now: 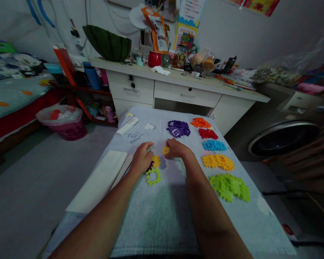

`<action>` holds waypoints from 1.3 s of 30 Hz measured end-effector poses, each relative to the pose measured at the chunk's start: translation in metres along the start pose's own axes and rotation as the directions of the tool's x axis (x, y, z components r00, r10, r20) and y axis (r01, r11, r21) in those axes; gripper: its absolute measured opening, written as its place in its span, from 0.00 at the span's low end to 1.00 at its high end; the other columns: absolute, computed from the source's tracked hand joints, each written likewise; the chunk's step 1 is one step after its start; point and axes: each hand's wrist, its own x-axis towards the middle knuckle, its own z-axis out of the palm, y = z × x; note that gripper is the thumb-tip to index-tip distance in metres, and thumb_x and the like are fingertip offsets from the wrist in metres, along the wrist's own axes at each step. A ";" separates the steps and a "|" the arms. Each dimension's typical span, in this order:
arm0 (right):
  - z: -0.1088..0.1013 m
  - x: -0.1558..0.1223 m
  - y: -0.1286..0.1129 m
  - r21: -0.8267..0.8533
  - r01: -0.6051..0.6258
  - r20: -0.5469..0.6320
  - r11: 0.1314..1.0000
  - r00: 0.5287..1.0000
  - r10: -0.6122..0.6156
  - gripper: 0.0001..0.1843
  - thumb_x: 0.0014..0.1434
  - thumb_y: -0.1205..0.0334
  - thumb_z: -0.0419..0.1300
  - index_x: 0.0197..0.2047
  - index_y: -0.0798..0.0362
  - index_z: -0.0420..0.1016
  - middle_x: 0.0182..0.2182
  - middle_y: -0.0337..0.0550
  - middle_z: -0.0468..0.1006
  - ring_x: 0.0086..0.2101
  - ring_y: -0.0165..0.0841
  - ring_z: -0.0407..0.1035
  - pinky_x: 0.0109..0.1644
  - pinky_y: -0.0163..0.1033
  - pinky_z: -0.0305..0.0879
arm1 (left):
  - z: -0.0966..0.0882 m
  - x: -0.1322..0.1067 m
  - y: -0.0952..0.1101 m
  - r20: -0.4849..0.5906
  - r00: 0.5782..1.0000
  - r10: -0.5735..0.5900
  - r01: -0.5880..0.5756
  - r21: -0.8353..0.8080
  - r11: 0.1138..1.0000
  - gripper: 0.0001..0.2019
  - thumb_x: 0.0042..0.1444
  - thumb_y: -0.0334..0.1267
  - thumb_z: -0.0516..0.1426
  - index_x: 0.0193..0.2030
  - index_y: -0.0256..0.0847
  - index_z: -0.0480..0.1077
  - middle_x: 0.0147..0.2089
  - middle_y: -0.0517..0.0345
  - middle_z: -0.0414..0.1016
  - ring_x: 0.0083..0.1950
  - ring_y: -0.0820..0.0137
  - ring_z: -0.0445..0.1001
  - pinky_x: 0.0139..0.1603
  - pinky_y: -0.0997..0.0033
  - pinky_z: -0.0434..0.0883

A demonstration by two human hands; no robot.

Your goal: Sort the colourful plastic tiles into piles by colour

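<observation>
My right hand (176,148) pinches a small yellow toothed plastic building piece (165,150) just above the cloth. To its left, my left hand (143,157) has its thumb and fingers apart. Beside the left thumb lies a yellow toothed piece (156,161), with a purple piece (151,166) partly hidden under the hand. Just below them a light green square frame piece (153,176) lies against the yellow one; whether they are interlocked I cannot tell. Farther back sits a pile of purple pieces (178,128).
Along the cloth-covered table's (162,219) right side are orange (201,122), red (208,133), blue (214,145), yellow (218,162) and green piles (230,186). A long white box (127,126) and a pale folded sheet (98,181) lie left. Behind stands a cluttered white desk (132,86).
</observation>
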 end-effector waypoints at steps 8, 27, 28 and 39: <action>-0.025 -0.054 0.063 0.023 -0.087 -0.125 0.996 0.988 0.089 0.31 0.47 0.58 0.72 0.53 0.56 0.71 0.49 0.52 0.70 0.45 0.39 0.70 0.50 0.40 0.66 | -0.001 0.001 -0.001 0.012 1.000 -0.006 0.005 0.022 1.000 0.18 0.52 0.33 0.52 0.50 0.41 0.71 0.52 0.48 0.75 0.55 0.59 0.74 0.59 0.51 0.69; -0.027 -0.140 0.171 -0.150 -0.349 -0.199 0.925 0.927 0.318 0.33 0.51 0.66 0.67 0.61 0.51 0.69 0.57 0.56 0.69 0.56 0.47 0.65 0.58 0.48 0.62 | -0.002 -0.001 0.001 0.036 0.999 0.008 -0.009 0.035 0.999 0.18 0.52 0.37 0.53 0.49 0.42 0.71 0.52 0.48 0.76 0.54 0.60 0.74 0.58 0.55 0.70; -0.026 -0.138 0.164 -0.136 -0.329 -0.230 0.934 0.928 0.293 0.32 0.52 0.66 0.67 0.60 0.53 0.69 0.57 0.57 0.69 0.56 0.47 0.65 0.59 0.49 0.61 | -0.002 -0.001 0.001 0.034 0.999 0.006 -0.007 0.029 1.000 0.17 0.52 0.37 0.54 0.49 0.42 0.71 0.52 0.49 0.76 0.54 0.60 0.74 0.58 0.55 0.70; 0.024 -0.088 -0.010 0.147 0.394 -0.215 0.908 0.908 -0.359 0.29 0.53 0.60 0.67 0.58 0.57 0.69 0.50 0.52 0.71 0.49 0.39 0.67 0.56 0.44 0.62 | -0.008 -0.001 0.013 -0.001 1.000 -0.010 0.010 -0.059 0.998 0.18 0.63 0.49 0.46 0.44 0.42 0.73 0.48 0.53 0.78 0.52 0.64 0.74 0.58 0.62 0.68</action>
